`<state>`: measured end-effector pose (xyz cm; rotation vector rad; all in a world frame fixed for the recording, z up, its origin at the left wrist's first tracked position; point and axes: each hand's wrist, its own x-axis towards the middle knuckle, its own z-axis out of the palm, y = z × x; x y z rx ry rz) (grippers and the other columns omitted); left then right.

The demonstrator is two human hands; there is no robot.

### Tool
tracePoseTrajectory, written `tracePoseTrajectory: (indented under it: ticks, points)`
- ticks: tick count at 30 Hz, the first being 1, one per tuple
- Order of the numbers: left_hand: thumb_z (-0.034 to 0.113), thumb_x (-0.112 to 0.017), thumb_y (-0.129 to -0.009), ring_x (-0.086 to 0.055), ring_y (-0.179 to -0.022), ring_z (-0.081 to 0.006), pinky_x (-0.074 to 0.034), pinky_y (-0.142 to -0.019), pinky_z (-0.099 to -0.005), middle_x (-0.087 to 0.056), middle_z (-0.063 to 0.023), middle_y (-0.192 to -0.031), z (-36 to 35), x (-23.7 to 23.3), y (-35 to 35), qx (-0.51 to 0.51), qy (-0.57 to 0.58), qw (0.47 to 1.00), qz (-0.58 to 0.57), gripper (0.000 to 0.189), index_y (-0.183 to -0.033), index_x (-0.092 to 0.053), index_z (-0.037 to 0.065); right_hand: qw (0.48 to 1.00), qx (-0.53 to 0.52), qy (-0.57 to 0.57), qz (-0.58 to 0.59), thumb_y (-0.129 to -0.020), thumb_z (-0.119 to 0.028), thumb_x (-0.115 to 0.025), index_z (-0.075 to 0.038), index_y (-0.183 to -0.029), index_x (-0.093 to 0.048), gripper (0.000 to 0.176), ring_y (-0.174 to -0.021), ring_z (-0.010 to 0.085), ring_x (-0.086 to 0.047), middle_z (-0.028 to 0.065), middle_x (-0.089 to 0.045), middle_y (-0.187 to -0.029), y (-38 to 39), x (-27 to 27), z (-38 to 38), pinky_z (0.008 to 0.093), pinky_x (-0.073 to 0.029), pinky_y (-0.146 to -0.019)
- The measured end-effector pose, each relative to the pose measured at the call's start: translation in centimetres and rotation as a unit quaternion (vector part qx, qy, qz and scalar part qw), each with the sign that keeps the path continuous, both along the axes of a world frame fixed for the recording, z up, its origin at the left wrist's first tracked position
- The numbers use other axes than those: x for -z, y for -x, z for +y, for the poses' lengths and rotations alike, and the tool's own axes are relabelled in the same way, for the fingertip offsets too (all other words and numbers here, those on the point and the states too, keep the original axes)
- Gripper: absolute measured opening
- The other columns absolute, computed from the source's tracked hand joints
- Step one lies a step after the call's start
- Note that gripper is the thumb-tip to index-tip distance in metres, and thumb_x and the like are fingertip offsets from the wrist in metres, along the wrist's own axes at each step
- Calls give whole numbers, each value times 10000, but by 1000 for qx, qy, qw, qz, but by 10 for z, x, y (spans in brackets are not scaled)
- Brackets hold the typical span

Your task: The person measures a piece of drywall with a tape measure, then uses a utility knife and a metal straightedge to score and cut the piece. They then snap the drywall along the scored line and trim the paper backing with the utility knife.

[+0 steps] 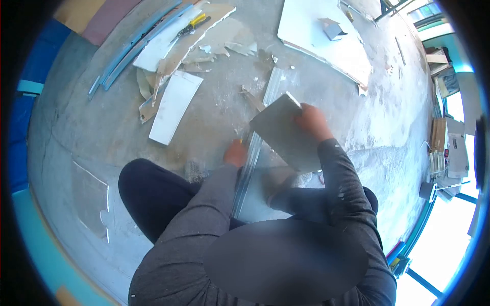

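My right hand (312, 122) grips the upper right edge of a grey piece of plasterboard (280, 130), held tilted over the floor in front of my knees. Beneath and beside the board runs a long metal channel (250, 166), lying lengthwise between my legs. My left hand (235, 154) is closed beside the channel's left edge. A small yellow tip shows at its fingers, but I cannot make out what it belongs to. A narrow brown offcut (252, 98) lies just beyond the channel.
White board strip (176, 107) lies left of centre. Behind it are blue-grey metal strips (135, 43), torn board scraps (194, 58) and a yellow-and-black tool (194, 23). A large white board (326, 46) lies at the back right. Stacked materials (449, 148) stand along the right side.
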<state>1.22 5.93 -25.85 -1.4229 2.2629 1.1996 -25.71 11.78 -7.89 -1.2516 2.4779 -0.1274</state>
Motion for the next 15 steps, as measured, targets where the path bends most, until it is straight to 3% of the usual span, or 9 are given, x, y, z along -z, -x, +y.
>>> tracePoseTrajectory:
  ticks: [4,9,15]
  points:
    - [161,-430,-946,-632,-1040,-477,-491,-903,-550,-645,-302,-1111,4,-7,20,-8,6,999,39,331,-1236,-446,2,996,40,36,-70,-763,-315,-747,-34,-1075,-659,429,-978,394,-667,217,-700,-1004,-10,-12,8,478,-523,-852]
    - [177,-460,-927,-624,-1019,-486,-488,-886,-557,-642,-302,-1083,-1,0,8,-1,-42,999,-9,330,-1212,-468,12,999,16,10,-26,-772,-313,-747,-42,-1061,-661,405,-983,398,-664,217,-698,-1002,-4,-2,6,489,-523,-844]
    - [197,-543,-875,-624,-986,-474,-487,-872,-528,-647,-286,-1077,-12,0,29,-154,73,977,130,323,-1124,-564,-7,999,28,-9,-42,-772,-306,-749,-56,-1060,-661,392,-982,390,-667,199,-704,-994,-10,-6,10,490,-526,-834]
